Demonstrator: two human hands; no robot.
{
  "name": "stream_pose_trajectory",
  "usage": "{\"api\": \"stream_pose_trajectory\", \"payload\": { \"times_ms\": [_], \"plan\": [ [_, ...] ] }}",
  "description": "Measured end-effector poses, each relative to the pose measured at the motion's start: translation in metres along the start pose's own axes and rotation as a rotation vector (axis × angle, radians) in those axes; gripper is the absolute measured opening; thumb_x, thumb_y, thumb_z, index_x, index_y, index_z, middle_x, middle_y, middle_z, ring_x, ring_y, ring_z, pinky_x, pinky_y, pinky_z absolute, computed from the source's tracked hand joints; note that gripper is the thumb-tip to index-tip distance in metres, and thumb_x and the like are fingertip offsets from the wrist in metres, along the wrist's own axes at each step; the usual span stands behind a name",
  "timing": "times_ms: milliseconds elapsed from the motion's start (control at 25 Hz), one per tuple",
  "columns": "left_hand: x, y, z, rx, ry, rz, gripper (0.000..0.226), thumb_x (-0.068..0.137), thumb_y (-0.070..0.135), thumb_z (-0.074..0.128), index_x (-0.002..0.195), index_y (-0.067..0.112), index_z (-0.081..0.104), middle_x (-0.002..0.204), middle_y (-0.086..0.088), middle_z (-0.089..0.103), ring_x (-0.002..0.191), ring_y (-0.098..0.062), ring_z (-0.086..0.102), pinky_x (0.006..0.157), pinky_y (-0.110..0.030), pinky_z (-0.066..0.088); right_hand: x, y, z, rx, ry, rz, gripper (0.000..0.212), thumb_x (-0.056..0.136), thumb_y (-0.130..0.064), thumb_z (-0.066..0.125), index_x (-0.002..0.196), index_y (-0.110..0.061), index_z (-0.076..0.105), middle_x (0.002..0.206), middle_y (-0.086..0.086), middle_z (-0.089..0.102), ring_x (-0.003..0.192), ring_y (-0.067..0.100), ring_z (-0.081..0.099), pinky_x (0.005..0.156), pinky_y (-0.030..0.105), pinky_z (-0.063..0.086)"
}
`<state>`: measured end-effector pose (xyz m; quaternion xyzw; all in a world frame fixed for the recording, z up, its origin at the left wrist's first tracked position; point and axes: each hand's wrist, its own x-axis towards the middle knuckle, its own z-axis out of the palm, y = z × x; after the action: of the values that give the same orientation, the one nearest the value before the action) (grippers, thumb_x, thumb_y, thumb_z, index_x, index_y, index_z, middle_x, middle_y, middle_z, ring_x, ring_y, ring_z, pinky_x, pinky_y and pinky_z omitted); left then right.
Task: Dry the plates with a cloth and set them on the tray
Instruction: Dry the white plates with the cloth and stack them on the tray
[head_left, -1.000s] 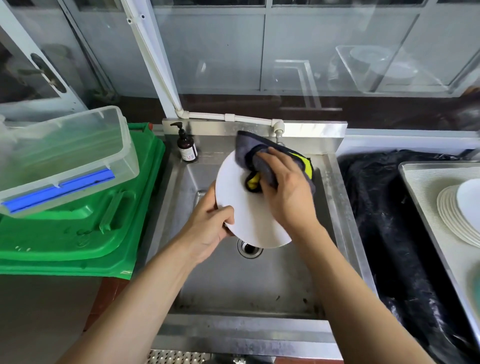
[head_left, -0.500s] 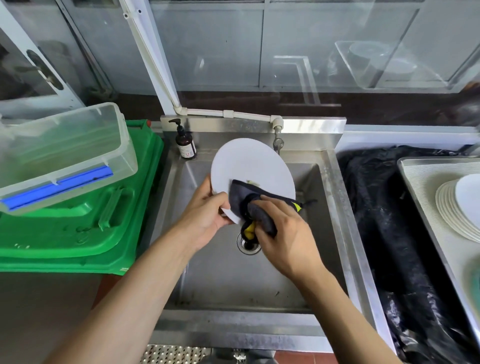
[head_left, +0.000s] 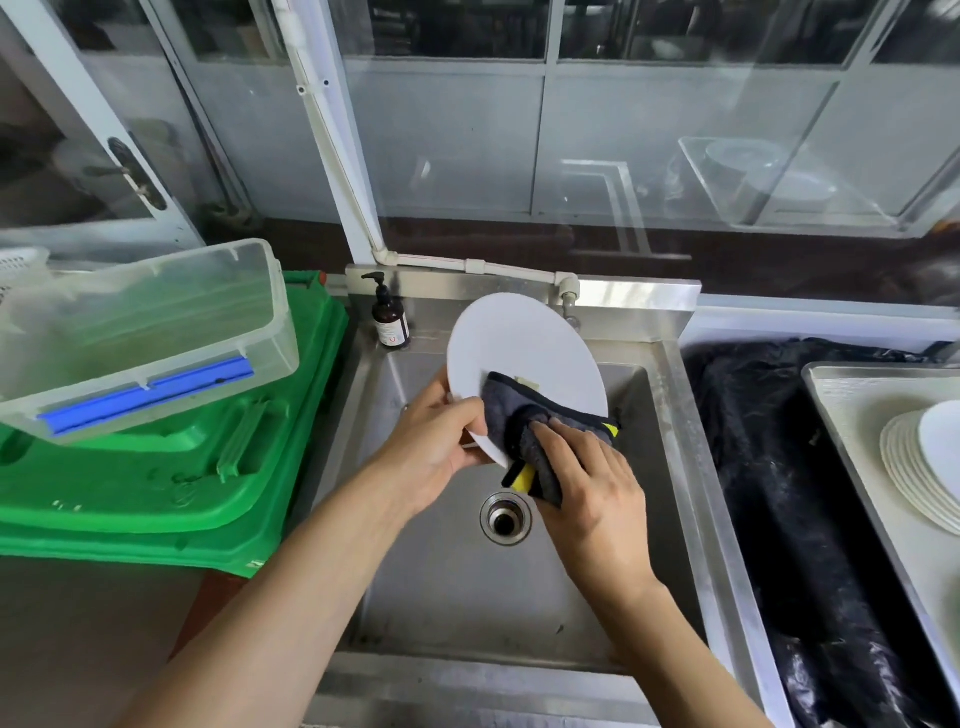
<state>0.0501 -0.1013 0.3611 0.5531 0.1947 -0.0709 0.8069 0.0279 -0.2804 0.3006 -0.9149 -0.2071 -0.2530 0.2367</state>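
From my seat at the feed, the sink filled the middle of the view, with the tray out at three o'clock carrying a stack of plates already laid down. The plate I was working on stood tilted over the basin at about twelve o'clock from the drain, its top edge near the tap. I judged it stiff, breakable and fairly light, probably slick where water remained, so the rim was the place to hold it, never the flat face alone, and any slip would have dropped it onto steel. The cloth, grey with yellow trim, looked soft and bunched, easy to fold round an edge and good for adding grip. My left hand pinched the plate's lower rim at seven o'clock, thumb on the near face and fingers behind, wrist cocked so the disc leaned away from me. My right hand came in from five o'clock, fingers curled round the wadded cloth and pressing it against the plate's lower right portion. Both forearms reached forward over the front lip of the sink, elbows low, converging just above the drain. I reckoned drying was partway through, with the carry to the tray not yet begun.
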Motion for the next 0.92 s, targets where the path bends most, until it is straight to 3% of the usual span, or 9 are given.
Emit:
{"api": "stream_pose_trajectory", "payload": {
  "times_ms": [160,360,440,520,600,680,760,840,920],
  "plan": [
    [0.001,0.016,0.003,0.075,-0.014,-0.001,0.053,0.060,0.007,0.061,0.112,0.017,0.063,0.097,-0.016,0.072,0.080,-0.030,0.072,0.069,-0.044,0.059,0.015,-0.001,-0.012,0.200,-0.038,0.124,0.054,0.069,-0.012,0.088,0.116,-0.030,0.068,0.103,-0.009,0.070,0.082,0.023,0.067,0.064,0.035,0.055],
    [0.005,0.013,0.002,0.044,-0.035,-0.078,0.051,0.072,0.039,0.078,0.117,0.020,0.064,0.101,-0.014,0.074,0.090,-0.031,0.074,0.082,-0.053,0.060,0.023,0.006,-0.019,0.671,-0.157,0.364,0.037,0.081,-0.013,0.081,0.097,-0.043,0.067,0.070,-0.010,0.064,0.055,0.007,0.060,0.052,0.026,0.051],
    [0.010,0.006,-0.003,0.042,0.046,-0.069,0.033,0.089,0.034,0.068,0.118,0.019,0.063,0.111,-0.015,0.071,0.095,-0.031,0.071,0.090,-0.052,0.058,0.026,0.010,-0.023,0.965,-0.115,0.528,0.033,0.081,-0.012,0.084,0.100,-0.037,0.073,0.073,0.002,0.069,0.059,0.015,0.069,0.052,0.032,0.057],
    [0.015,-0.004,-0.011,0.214,0.199,-0.029,0.023,0.093,0.019,0.063,0.115,0.017,0.060,0.119,-0.014,0.065,0.097,-0.026,0.064,0.095,-0.046,0.054,0.027,0.017,-0.026,1.164,-0.064,0.668,0.036,0.074,-0.018,0.088,0.106,-0.028,0.075,0.081,-0.001,0.074,0.070,0.020,0.070,0.057,0.034,0.058],
    [0.014,-0.011,-0.014,0.257,0.235,-0.083,0.015,0.091,0.012,0.061,0.105,0.017,0.061,0.115,-0.010,0.063,0.100,-0.025,0.058,0.100,-0.043,0.050,0.028,0.024,-0.027,1.336,-0.066,0.753,0.044,0.069,-0.027,0.091,0.109,-0.022,0.074,0.089,-0.002,0.075,0.076,0.023,0.068,0.063,0.036,0.059],
    [0.012,-0.013,-0.013,0.092,0.161,-0.148,0.010,0.088,0.008,0.058,0.093,0.017,0.061,0.101,-0.009,0.064,0.095,-0.024,0.059,0.093,-0.038,0.051,0.027,0.029,-0.024,1.504,-0.093,0.808,0.051,0.075,-0.026,0.086,0.122,-0.016,0.069,0.112,0.008,0.076,0.100,0.030,0.072,0.080,0.047,0.061],
    [0.011,-0.011,-0.013,-0.162,0.079,-0.168,0.017,0.084,0.001,0.055,0.095,0.013,0.060,0.090,-0.009,0.066,0.084,-0.022,0.062,0.078,-0.033,0.051,0.025,0.031,-0.023,1.618,-0.133,0.899,0.062,0.080,-0.025,0.081,0.136,-0.011,0.060,0.131,0.016,0.068,0.122,0.032,0.065,0.101,0.053,0.053],
    [0.009,-0.005,-0.013,-0.369,-0.021,-0.158,0.039,0.072,-0.003,0.054,0.107,0.014,0.059,0.095,-0.009,0.069,0.088,-0.022,0.064,0.077,-0.032,0.053,0.025,0.032,-0.024,1.688,-0.149,1.011,0.061,0.080,-0.024,0.080,0.135,-0.006,0.062,0.120,0.014,0.072,0.115,0.026,0.069,0.090,0.044,0.060],
    [0.008,-0.001,-0.011,-0.506,-0.095,-0.127,0.055,0.065,-0.009,0.051,0.114,0.017,0.061,0.107,-0.008,0.071,0.098,-0.022,0.066,0.092,-0.035,0.054,0.022,0.033,-0.023,1.730,-0.157,1.047,0.050,0.075,-0.027,0.080,0.119,-0.006,0.068,0.092,0.007,0.077,0.096,0.018,0.075,0.075,0.033,0.062]
  ]
}}
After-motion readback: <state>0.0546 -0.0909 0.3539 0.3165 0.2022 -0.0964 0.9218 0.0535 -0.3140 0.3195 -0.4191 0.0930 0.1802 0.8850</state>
